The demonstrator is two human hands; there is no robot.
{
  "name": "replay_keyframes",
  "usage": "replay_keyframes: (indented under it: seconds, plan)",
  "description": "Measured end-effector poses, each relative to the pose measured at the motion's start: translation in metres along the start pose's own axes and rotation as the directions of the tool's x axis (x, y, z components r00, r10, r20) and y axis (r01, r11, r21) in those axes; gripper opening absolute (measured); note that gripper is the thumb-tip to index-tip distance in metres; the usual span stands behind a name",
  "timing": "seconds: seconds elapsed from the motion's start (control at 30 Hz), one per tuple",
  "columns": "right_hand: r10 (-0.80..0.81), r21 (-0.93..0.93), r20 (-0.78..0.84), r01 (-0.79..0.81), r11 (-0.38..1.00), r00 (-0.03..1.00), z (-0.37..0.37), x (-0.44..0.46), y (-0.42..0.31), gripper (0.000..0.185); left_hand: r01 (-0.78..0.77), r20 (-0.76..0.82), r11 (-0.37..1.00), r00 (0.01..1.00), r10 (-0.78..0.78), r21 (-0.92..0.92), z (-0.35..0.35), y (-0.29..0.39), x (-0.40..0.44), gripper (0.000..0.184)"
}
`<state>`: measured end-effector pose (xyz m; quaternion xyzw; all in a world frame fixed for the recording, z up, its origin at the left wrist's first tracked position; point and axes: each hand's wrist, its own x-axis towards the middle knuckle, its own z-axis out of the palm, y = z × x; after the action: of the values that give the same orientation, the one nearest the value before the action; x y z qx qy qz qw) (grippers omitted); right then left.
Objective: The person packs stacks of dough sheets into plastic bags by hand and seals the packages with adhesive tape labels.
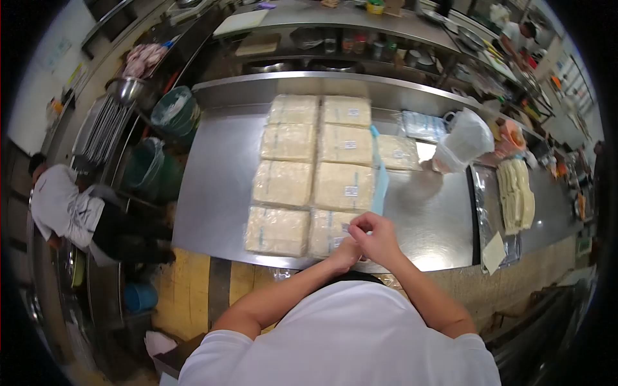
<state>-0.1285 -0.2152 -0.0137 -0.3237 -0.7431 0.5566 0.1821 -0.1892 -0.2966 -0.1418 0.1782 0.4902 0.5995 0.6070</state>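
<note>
Wrapped pale slabs (pixel 280 184) lie in two columns on the steel table (pixel 215 174), with several small white labels on the right column. Another wrapped slab (pixel 399 152) lies to their right, beyond a light-blue strip (pixel 380 183). My left hand (pixel 346 254) is closed at the near right slab (pixel 325 230), by the table's front edge. Just above and right of it, touching or nearly touching, my right hand (pixel 373 235) has its thumb and fingers pinched together near a label. What the fingers hold is too small to make out.
A white plastic bag (pixel 465 140) and a blue-white pack (pixel 423 125) are at the back right. A tray's dark edge (pixel 477 212) stands beside pale folded pieces (pixel 515 196). Green bins (pixel 175 109) are left of the table. One person (pixel 64 199) bends at left; another (pixel 515 40) works far right.
</note>
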Motion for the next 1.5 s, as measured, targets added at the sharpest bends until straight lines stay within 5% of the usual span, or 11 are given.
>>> replay_keyframes:
  seconds: [0.1,0.2,0.37,0.53,0.63,0.73,0.83,0.97,1.07,1.3,1.5]
  plan:
    - [-0.009,-0.11,0.156,0.027,0.994,0.988,0.057,0.042,0.003,0.014,0.003,0.046,0.996,0.999,-0.007,0.089,-0.011,-0.003,-0.007,0.017]
    - [0.008,-0.213,0.287,0.056,0.975,0.958,0.112,0.072,-0.005,0.025,0.284,-0.027,0.873,0.954,-0.298,0.398,-0.001,0.05,-0.029,0.028]
    - [0.016,-0.433,0.372,0.158,0.888,0.928,0.186,0.094,0.026,0.037,-0.16,0.261,0.958,0.961,0.095,0.237,-0.034,-0.047,-0.004,0.041]
    - [0.087,-0.7,0.402,0.244,0.672,0.912,0.188,0.087,0.012,0.04,-0.1,0.318,0.889,0.947,-0.054,0.447,-0.046,-0.032,-0.013,0.051]
    - [0.14,-0.786,0.381,0.241,0.57,0.914,0.158,0.098,0.003,0.031,-0.076,0.242,0.916,0.97,-0.024,0.395,-0.037,-0.049,0.006,0.032]
    - [0.023,-0.751,0.212,0.148,0.644,0.977,0.098,0.096,-0.009,0.031,0.157,0.127,0.917,0.968,-0.217,0.366,-0.014,0.012,-0.003,0.022]
    - [-0.181,-0.445,-0.067,0.133,0.886,0.981,0.019,0.077,-0.011,0.021,0.071,0.074,0.987,0.994,-0.083,0.146,-0.027,0.016,0.002,0.019]
    - [-0.016,-0.136,-0.226,-0.015,0.991,0.974,-0.051,0.027,0.009,0.019,0.112,-0.023,0.989,0.993,-0.114,-0.096,-0.016,0.073,-0.006,0.024]
    - [-0.093,-0.005,-0.164,0.094,0.996,0.982,-0.045,-0.01,0.028,0.025,0.131,-0.037,0.977,0.99,-0.139,-0.168,-0.011,0.089,0.001,0.027]
    - [0.07,0.203,-0.2,-0.029,0.979,0.977,-0.031,-0.024,0.033,0.033,0.127,-0.021,0.989,0.991,-0.129,-0.08,0.002,0.103,0.001,0.026]
    - [-0.108,0.027,-0.169,0.114,0.993,0.98,-0.03,-0.024,0.03,0.03,0.235,-0.014,0.971,0.972,-0.236,-0.038,0.0,0.104,-0.007,0.025]
